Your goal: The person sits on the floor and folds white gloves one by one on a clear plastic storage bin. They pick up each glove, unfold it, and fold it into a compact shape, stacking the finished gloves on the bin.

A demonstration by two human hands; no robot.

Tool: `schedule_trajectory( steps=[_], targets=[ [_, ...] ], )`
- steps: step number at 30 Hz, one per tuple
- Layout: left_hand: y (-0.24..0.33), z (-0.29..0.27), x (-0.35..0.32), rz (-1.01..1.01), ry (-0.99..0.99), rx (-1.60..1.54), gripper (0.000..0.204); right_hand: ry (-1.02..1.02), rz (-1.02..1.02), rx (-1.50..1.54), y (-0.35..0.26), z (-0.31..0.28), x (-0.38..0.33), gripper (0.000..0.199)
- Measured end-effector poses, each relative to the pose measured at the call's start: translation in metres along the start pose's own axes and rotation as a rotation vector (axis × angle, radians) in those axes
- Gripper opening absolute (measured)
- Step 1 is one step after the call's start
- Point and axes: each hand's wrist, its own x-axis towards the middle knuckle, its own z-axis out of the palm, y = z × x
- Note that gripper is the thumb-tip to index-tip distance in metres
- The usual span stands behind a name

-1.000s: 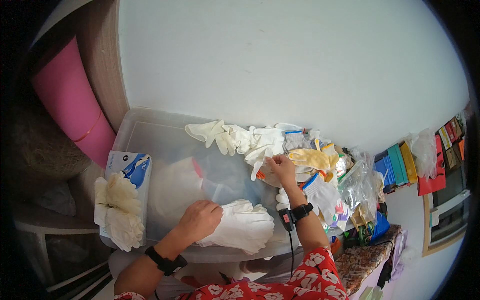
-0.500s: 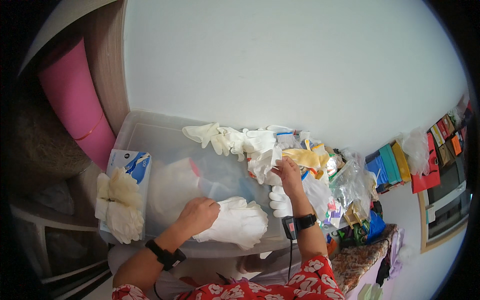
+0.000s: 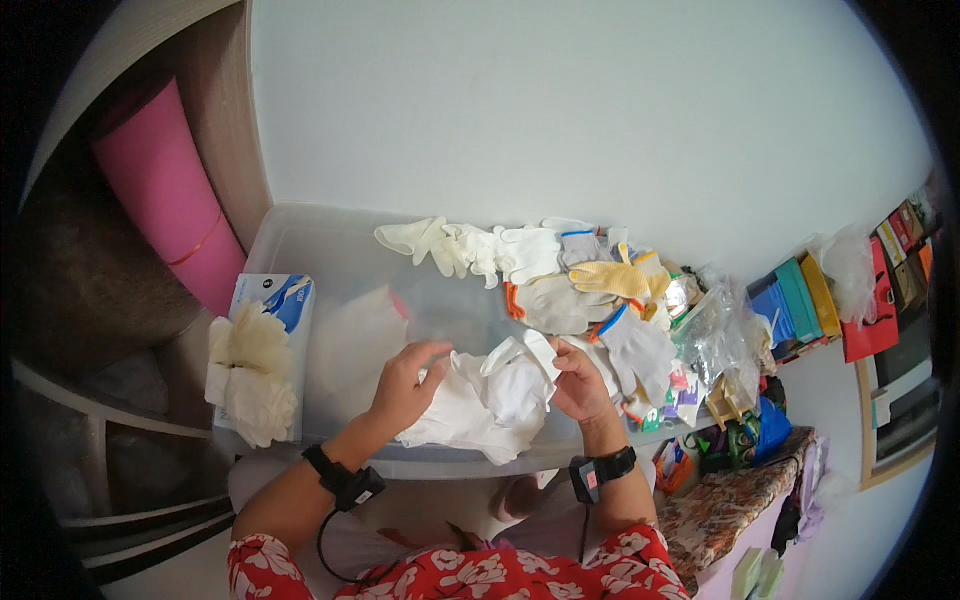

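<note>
White glove [image 3: 512, 392] above the glove pile [image 3: 440, 418], pinched at one edge by the right hand [image 3: 582, 385]; the left hand [image 3: 408, 380], open and empty alongside, could best steady the pile.

Box [image 3: 290, 297] left on bin [image 3: 325, 240], glove pile [image 3: 465, 410] near front edge, bags [image 3: 715, 318] right

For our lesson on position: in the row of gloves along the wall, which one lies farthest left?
The off-white glove at the left end; the row's other gloves lie further right.
</note>
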Motion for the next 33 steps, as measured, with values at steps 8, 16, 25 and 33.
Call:
schedule_trajectory(
  steps=[8,16,25,33],
  targets=[
    [0.012,-0.006,-0.009,-0.422,-0.290,-0.769,0.040,-0.167,0.150,-0.031,0.007,0.022,-0.007,0.017],
    [0.020,-0.010,-0.016,-0.714,-0.611,-1.022,0.040,-0.154,0.242,-0.153,0.007,0.024,-0.013,0.014],
    [0.006,-0.020,-0.006,-0.653,-0.479,-0.880,0.016,0.117,0.139,-0.489,0.036,-0.001,-0.005,0.018],
    [0.015,-0.016,-0.011,-0.597,-0.489,-0.653,0.020,0.084,-0.237,-0.927,0.029,0.031,-0.011,0.064]
  ],
)
